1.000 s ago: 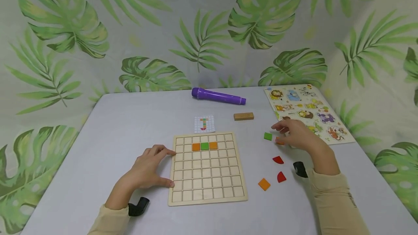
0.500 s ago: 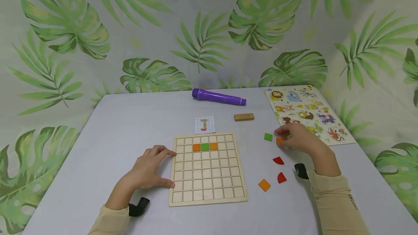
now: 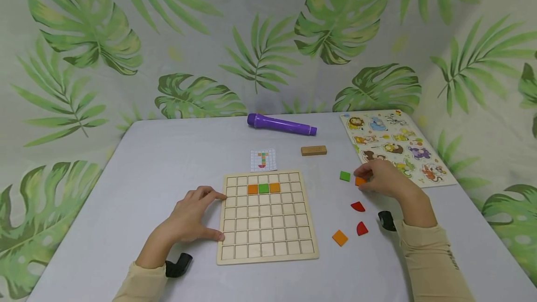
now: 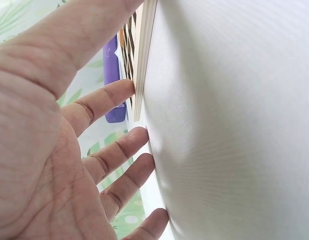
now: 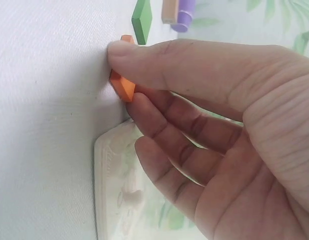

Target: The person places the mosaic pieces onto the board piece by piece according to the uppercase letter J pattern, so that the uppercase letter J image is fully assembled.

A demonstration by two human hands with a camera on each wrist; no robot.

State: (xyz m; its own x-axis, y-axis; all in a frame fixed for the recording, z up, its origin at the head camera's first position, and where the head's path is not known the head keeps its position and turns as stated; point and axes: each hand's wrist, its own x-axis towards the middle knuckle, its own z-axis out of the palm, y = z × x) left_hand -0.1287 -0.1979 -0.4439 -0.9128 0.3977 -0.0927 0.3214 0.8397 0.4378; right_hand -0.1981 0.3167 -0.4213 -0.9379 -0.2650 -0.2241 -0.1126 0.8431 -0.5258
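Note:
My right hand (image 3: 383, 180) pinches an orange square tile (image 3: 360, 181) at the table's right side. In the right wrist view the thumb lies across that orange tile (image 5: 125, 87), with fingertips at its lower end. A green square tile (image 3: 345, 176) lies just left of it. My left hand (image 3: 189, 216) rests beside the wooden grid board (image 3: 268, 261), thumb and index fingertip at its left edge; the left wrist view shows the fingers spread, the index finger (image 4: 107, 102) against the board's side. Three tiles, orange, green (image 3: 263, 188) and orange, sit in a row near the board's top.
Two red quarter-circle tiles (image 3: 358, 206) and an orange tile (image 3: 340, 237) lie right of the board. Behind it are a small pattern card (image 3: 263, 160), a wooden block (image 3: 313, 150) and a purple microphone (image 3: 282, 125). An animal puzzle board (image 3: 394, 146) lies back right.
My right hand's fingers have closed from a looser pose onto the orange tile. The left hand and the grid board stay put.

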